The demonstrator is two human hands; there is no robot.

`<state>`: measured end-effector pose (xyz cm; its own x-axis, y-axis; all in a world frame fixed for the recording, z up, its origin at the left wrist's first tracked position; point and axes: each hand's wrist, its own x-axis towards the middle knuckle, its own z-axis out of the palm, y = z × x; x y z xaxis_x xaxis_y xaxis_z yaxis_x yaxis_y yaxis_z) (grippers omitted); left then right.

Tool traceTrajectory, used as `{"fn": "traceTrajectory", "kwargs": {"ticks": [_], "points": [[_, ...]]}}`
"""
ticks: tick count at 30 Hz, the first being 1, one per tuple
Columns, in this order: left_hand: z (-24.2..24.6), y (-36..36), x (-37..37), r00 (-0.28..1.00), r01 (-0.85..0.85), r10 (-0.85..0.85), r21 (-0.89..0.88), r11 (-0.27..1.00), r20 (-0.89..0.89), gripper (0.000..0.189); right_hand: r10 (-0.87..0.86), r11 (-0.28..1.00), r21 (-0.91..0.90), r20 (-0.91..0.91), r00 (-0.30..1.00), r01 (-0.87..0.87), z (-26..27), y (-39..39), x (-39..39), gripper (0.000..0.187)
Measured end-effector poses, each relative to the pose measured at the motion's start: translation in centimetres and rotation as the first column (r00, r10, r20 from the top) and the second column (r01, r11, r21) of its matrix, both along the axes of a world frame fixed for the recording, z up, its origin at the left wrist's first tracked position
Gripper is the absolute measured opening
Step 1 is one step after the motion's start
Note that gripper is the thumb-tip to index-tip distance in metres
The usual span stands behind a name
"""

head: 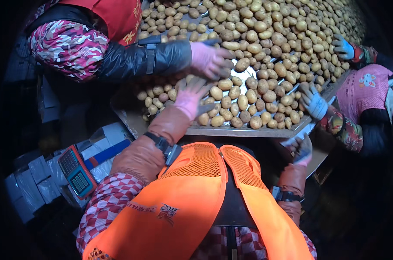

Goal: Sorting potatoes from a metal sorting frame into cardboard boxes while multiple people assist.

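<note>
My left hand (190, 97), in a pink glove with dirty grey fingers, lies palm down over potatoes (216, 93) near the front left of a metal sorting table (245, 131). Its fingers are spread and grasp nothing visible. My right hand (303, 152), gloved alike, is below the table's front right corner, beside a pale flat strip (295, 139). Its fingers are curled and partly dark; whether they grip the strip is unclear. Round yellow-brown potatoes lie before me in a loose single layer and are heaped thickly farther back.
Across at left, a co-worker's pink-gloved hand (212, 60) reaches over the potatoes. Another co-worker's blue-gloved hands (315, 103) are at the right edge. A red-framed digital scale display (78, 172) stands at lower left, near white boxes (30, 185).
</note>
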<state>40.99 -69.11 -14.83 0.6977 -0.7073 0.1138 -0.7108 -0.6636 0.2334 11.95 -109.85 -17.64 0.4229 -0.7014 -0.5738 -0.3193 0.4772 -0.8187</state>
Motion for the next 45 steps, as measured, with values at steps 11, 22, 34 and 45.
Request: {"fn": "traceTrajectory", "kwargs": {"ticks": [11, 22, 34, 45], "points": [[-1.0, 4.6, -0.8, 0.826, -0.528, 0.555, 0.212, 0.822, -0.095, 0.059, 0.678, 0.081, -0.735, -0.454, 0.578, -0.673, 3.2, 12.0, 18.1, 0.049], [-3.5, 10.6, 1.8, 0.916, -0.392, 0.390, 0.001, 0.920, -0.096, 0.043, 0.788, -0.008, -0.565, -0.512, 0.343, -0.825, 5.9, 17.7, 30.2, 0.029], [-0.6, 0.5, 5.3, 0.596, -0.508, 0.500, 0.187, 0.841, -0.629, 0.049, 0.853, 0.163, -0.639, -0.292, 0.432, -0.752, 1.8, 21.7, 29.1, 0.044], [-1.8, 1.4, 15.2, 0.849, -0.501, 0.522, 0.188, 0.845, -0.082, 0.036, 0.443, 0.473, 0.655, 0.402, 0.801, -0.590, 1.5, 20.8, 25.0, 0.052]]}}
